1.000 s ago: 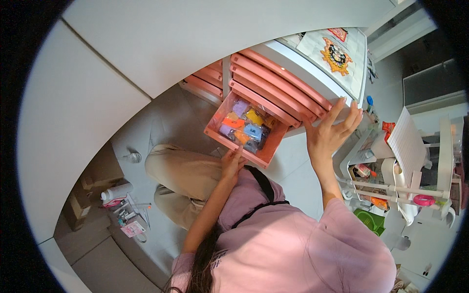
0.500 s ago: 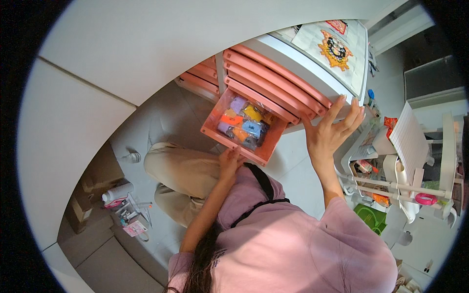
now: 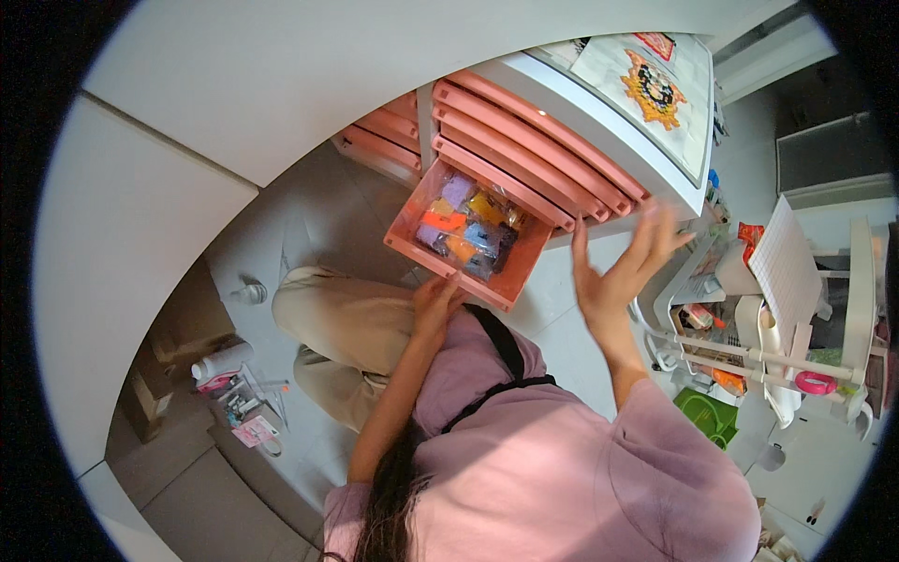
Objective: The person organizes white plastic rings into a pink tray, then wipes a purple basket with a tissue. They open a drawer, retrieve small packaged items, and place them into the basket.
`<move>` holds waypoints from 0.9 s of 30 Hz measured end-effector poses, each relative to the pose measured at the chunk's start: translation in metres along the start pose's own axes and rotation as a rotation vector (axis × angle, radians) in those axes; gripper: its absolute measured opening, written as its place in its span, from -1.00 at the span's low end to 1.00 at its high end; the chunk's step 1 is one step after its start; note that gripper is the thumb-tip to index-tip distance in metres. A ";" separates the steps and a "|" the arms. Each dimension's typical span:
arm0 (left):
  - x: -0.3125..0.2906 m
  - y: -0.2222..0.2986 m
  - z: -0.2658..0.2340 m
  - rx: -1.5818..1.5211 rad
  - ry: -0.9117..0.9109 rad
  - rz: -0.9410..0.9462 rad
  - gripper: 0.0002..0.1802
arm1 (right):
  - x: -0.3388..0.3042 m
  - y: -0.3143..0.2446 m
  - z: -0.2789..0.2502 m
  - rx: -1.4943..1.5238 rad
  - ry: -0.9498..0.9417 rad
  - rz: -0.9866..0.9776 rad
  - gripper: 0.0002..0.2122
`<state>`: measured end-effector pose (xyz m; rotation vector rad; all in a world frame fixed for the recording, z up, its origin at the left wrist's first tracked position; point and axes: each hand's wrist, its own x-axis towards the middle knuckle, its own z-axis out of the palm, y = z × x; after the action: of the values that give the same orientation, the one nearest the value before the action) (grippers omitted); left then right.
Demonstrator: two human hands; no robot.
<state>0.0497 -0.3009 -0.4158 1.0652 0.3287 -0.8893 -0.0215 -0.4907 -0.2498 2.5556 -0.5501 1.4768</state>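
A pink drawer point(image 3: 527, 264) is pulled out of the drawer unit in front of me. Inside it lie several clear bags with small purple, orange, yellow, blue and dark contents point(image 3: 465, 231). My left hand point(image 3: 434, 305) is closed on the drawer's front edge, its thumb up at the rim. To the right, my right hand point(image 3: 613, 279) is raised in the air beside the drawer unit, fingers spread and slightly blurred, holding nothing.
Shut pink drawers point(image 3: 524, 140) sit above the pulled-out one. Bead-like pictures point(image 3: 653, 89) lie on the white top. A white cart point(image 3: 749, 351) with papers and packages stands at right, near a green basket point(image 3: 707, 417). Several small items point(image 3: 248, 403) lie at lower left.
My right hand has come away from the edge of the unit's top and moved slightly down and left. The left hand stays at the drawer front.
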 end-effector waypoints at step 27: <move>0.045 0.037 0.016 1.172 -0.138 0.824 -0.65 | -0.122 -0.030 0.170 0.049 -1.311 -0.100 -0.85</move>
<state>0.1034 -0.3284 -0.4132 1.9715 -0.8276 -0.3257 0.0723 -0.4837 -0.4394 3.1904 -0.4437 -0.4167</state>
